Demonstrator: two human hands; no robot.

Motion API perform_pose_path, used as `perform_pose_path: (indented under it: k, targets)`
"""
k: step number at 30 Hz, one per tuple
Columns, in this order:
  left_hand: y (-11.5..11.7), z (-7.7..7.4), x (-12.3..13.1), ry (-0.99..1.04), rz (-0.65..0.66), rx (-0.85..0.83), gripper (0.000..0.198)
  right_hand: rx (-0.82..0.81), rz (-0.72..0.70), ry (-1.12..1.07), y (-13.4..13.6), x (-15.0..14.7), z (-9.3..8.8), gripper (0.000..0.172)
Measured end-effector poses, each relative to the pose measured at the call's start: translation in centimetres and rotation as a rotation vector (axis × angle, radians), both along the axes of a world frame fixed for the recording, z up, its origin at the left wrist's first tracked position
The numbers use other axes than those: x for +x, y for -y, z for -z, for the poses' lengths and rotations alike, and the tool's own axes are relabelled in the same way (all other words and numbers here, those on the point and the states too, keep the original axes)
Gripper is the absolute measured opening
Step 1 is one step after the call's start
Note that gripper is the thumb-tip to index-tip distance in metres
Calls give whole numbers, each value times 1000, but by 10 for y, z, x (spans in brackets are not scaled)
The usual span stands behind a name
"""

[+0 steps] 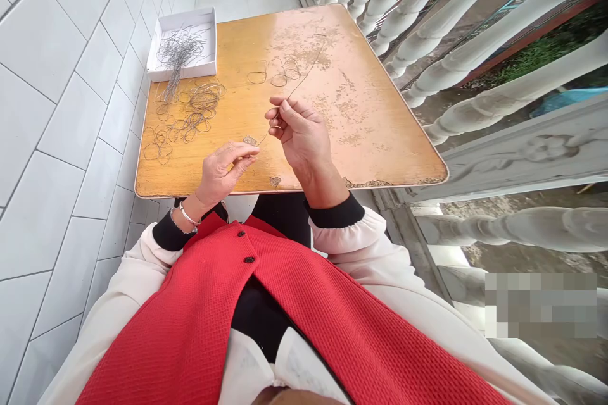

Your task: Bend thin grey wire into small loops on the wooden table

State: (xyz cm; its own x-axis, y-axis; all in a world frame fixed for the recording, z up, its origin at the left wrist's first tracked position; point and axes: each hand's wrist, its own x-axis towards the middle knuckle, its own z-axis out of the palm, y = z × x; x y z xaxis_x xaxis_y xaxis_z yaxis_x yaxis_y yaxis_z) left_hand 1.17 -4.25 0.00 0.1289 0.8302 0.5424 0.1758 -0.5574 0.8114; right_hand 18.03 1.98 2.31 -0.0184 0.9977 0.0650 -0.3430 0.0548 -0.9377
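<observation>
A long thin metal wire (304,76) runs from my hands up across the worn wooden table (380,139). My right hand (299,133) pinches the wire near its middle, fingers pressed together. My left hand (225,168) pinches the wire's lower end just above the table's near edge. The two hands are a short way apart. A few bent wire loops (278,71) lie beyond my right hand.
A white shallow box (164,69) with several straight wires stands at the table's far left corner. A heap of wire loops (190,114) lies on the left side. A tiled wall stands on the left, a white balustrade (427,6) on the right.
</observation>
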Motion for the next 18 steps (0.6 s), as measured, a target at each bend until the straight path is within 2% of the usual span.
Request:
perform_pose_path:
  k: [4,9,14,16,18]
  targets:
    - [-2,3,-1,109,37,-40,23,12,-46,-53,-4,3,2,20]
    - [-12,5,0,380,23,-169,29,-8,-70,-33,-10,6,5,22]
    - [-20,-5,4,591,-45,-476,18,6,-50,-27,-6,4,3,23]
    - [-21,-10,5,726,-34,-609,13,20,-30,-54,-3,2,3,22]
    - [-22,-12,7,859,-3,-711,18,35,-13,-75,-1,0,3,21]
